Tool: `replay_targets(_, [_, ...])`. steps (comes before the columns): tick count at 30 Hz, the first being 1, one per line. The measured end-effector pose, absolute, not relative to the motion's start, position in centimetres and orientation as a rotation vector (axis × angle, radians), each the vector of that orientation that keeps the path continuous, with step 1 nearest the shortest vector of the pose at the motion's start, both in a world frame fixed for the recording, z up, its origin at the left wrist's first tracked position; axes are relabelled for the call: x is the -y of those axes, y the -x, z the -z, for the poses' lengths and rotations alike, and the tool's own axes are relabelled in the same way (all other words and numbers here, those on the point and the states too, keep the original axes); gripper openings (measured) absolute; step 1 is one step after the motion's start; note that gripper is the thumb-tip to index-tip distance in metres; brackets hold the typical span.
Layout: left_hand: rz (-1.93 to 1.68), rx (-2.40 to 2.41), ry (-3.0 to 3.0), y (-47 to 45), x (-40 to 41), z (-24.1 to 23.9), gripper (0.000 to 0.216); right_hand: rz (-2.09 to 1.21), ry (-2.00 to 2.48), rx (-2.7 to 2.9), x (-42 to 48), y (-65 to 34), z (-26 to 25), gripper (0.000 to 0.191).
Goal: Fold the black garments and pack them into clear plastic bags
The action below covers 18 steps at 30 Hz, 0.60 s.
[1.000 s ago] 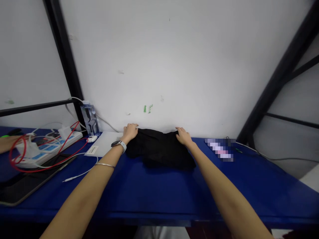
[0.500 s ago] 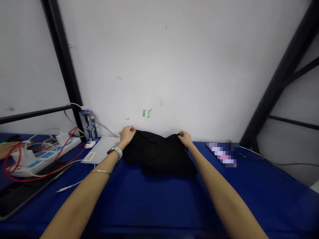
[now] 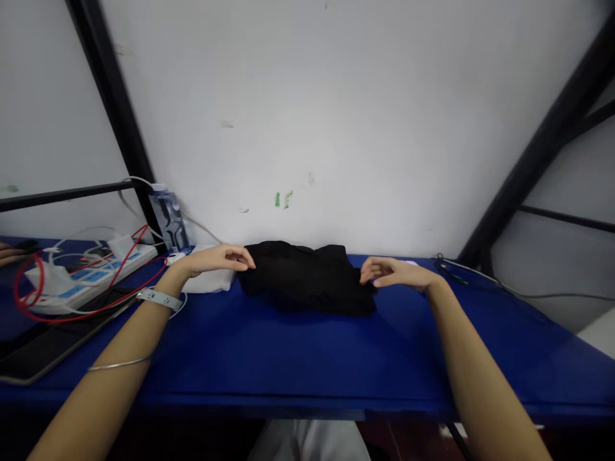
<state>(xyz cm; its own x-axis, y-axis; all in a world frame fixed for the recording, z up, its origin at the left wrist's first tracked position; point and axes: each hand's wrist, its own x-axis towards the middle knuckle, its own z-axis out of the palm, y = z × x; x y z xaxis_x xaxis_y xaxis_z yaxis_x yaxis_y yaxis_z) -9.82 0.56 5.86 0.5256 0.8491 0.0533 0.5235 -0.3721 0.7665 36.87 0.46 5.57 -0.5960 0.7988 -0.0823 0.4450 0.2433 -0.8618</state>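
A folded black garment (image 3: 305,278) lies on the blue table (image 3: 298,358) close to the white wall. My left hand (image 3: 216,260) hovers just left of it, fingers apart, fingertips near its left edge, holding nothing. A watch and a thin bangle are on that arm. My right hand (image 3: 394,272) sits just right of the garment, fingers loosely apart, fingertips near its right edge, also holding nothing.
A white flat pad (image 3: 210,279) lies under my left hand. Further left stand a water bottle (image 3: 166,222), a power strip (image 3: 86,276) with red and white cables, and a dark tablet (image 3: 45,346). Another person's fingers (image 3: 9,253) show at the far left. Black frame bars flank both sides.
Both hands let go of the garment's far corners and moved outward to its sides. The garment now lies flatter against the wall. The camera view shifted.
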Motion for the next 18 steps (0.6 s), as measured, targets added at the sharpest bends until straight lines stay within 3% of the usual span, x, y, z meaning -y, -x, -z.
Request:
replay_targets(2, [-0.583,-1.125,-2.067,9.6,-0.4,-5.3,0.035,-1.241,1.145,2.134,-0.2,-36.1,-5.3,0.042])
replay_targets(7, [-0.838,-1.447,-2.128,8.7,-2.5,-2.5,0.048,-0.706,1.271,1.994,-2.6,-34.2,-2.4,0.042])
replay_targets(12, [-0.739,-1.753,-2.244,8.3,-3.8,-1.1,0.024,-0.414,1.468,2.159,-4.3,-33.7,-0.4,0.036])
replay_targets(15, [-0.855,-1.666,-2.204,8.4,-3.0,-1.9,0.02,-0.387,1.45,2.198,-4.1,-33.7,-0.7,0.012])
replay_targets(18, [-0.987,-1.475,-2.087,8.6,-1.9,-3.3,0.019,-0.521,1.337,2.098,-3.3,-33.6,-1.6,0.015])
